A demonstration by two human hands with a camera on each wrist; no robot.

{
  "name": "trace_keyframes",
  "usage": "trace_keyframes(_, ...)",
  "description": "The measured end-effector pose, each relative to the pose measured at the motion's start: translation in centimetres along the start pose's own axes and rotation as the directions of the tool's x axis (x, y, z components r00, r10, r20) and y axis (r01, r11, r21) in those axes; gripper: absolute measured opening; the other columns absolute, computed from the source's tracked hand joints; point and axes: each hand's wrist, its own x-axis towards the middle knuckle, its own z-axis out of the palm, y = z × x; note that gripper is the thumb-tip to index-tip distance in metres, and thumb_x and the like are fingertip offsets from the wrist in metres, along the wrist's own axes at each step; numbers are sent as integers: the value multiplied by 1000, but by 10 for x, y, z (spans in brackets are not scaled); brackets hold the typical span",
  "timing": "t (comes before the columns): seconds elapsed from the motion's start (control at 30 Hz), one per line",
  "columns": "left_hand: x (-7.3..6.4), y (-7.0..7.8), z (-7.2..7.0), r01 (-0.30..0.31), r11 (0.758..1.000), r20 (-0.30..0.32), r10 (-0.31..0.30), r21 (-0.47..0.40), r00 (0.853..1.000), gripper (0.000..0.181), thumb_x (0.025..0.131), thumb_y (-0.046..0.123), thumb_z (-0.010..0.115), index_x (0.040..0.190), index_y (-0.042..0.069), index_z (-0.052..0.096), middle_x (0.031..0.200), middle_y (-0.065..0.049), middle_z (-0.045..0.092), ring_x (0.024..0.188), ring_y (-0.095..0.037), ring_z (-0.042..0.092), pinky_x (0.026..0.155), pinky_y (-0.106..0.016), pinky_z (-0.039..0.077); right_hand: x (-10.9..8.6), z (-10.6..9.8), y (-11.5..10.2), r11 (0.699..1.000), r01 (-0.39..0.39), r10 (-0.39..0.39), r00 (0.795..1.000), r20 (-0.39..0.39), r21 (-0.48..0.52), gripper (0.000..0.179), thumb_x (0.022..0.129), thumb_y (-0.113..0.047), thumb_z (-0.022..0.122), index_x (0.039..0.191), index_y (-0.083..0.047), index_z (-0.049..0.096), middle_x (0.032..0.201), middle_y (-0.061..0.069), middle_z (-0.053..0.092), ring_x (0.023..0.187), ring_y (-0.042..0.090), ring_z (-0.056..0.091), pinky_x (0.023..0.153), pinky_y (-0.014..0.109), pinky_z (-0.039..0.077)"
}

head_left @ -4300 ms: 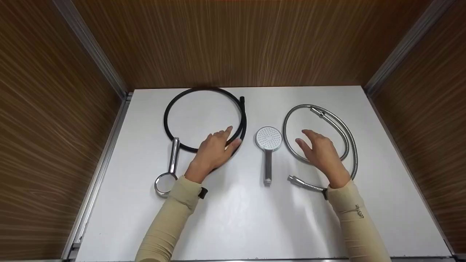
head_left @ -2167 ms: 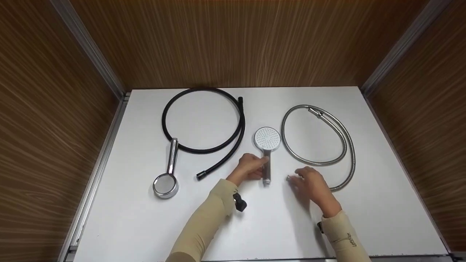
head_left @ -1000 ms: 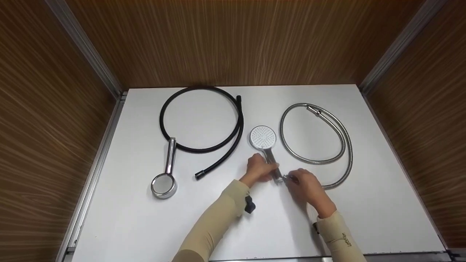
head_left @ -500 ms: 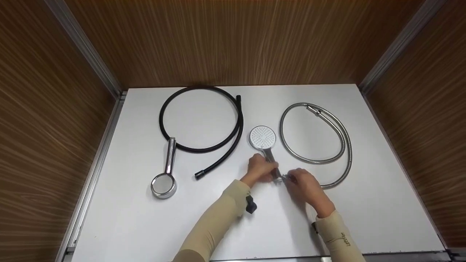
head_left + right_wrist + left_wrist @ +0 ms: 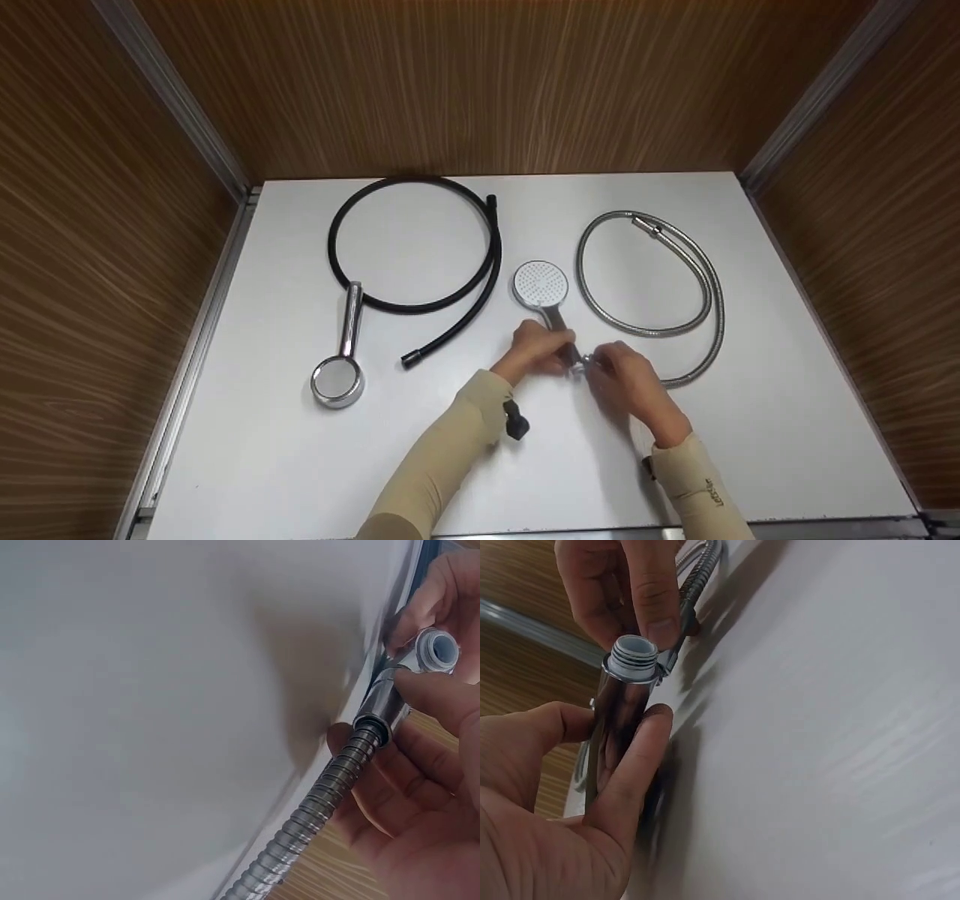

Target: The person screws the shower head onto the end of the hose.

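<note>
Shower Head and Silver Hose Sit Tip Beside Tip

Two tan sleeves come in from the near edge of the white table. The left hand pinches the handle of the shower head between its thumb and pointing finger; I cannot tell how its other fingers lie. The right hand pinches the smooth metal end of the silver hose, thumb on one side and bent fingers on the other. That end is right beside the handle's tip, but I cannot tell if they touch.

The shower head is near the middle of the table. It has a round white face with lots of tiny dots, looking up, and a shiny gray handle. Its tip is pale, with screw rings and a round hole. The hose is shiny and bumpy, and it loops away on the right.

On the left lies a second, silver shower head, and behind it a black hose in a big ring. Brown walls stand farthest back.

Four seconds ago, both hands held nothing and the white-faced shower head lay straight. Now its handle slants toward the right hand. The black hose looks the same.
</note>
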Motion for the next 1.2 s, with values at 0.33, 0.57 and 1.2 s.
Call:
trace_keyframes(0.33, 1, 3, -2, 22, 973, 117, 5, -228, 993, 18, 87, 16, 80, 83, 4, 67, 68, -7, 70, 57, -17, 69, 68, -38, 70, 3, 1, 2, 999, 5, -3, 999, -37, 45, 17, 95, -6, 76, 107, 3, 70, 94, 14, 67, 84, 25, 63, 76, 46, 58)
trace_keyframes(0.57, 8, -2, -1, 64, 928, 216, 18, -367, 976, 16, 94, 14, 79, 87, 5, 67, 74, -8, 69, 68, -19, 71, 76, -39, 70, 3, 3, 3, 998, 46, -43, 997, -71, 41, 23, 94, -1, 76, 114, 8, 68, 94, 18, 68, 84, 28, 64, 76, 50, 59)
trace_keyframes(1.2, 14, 2, 1, -34, 888, 117, 98, -458, 988, 24, 96, 11, 77, 110, -3, 64, 88, -8, 67, 79, -20, 71, 82, -36, 69, 1, 5, 0, 995, 27, -19, 996, -88, 93, 30, 94, -1, 73, 122, 9, 67, 106, 24, 73, 97, 39, 71, 88, 56, 63)
